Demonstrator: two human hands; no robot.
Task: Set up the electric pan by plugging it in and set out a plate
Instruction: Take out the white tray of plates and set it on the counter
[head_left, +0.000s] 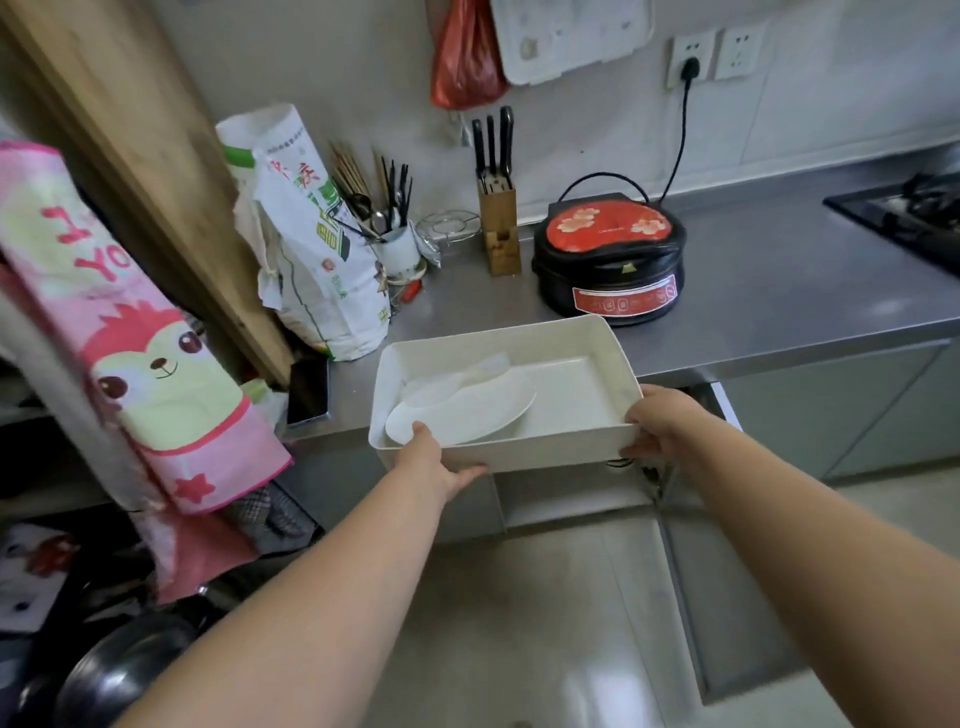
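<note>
From the head view, both hands hold a white rectangular plastic bin (566, 447) at the steel counter's (779, 291) front edge: the left hand (439, 462) grips its near wall, the right hand (657, 421) is curled round its right corner. A white round plate (467, 410) lies inside, tilted toward nine o'clock. At twelve o'clock from the bin sits the black round electric pan with red flowered lid (610, 260), its black cord (678, 140) plugged into the white wall socket (691, 60).

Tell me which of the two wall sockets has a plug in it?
The left socket: a black plug sits in it, its cord running down toward the electric pan. The right socket is free.
</note>
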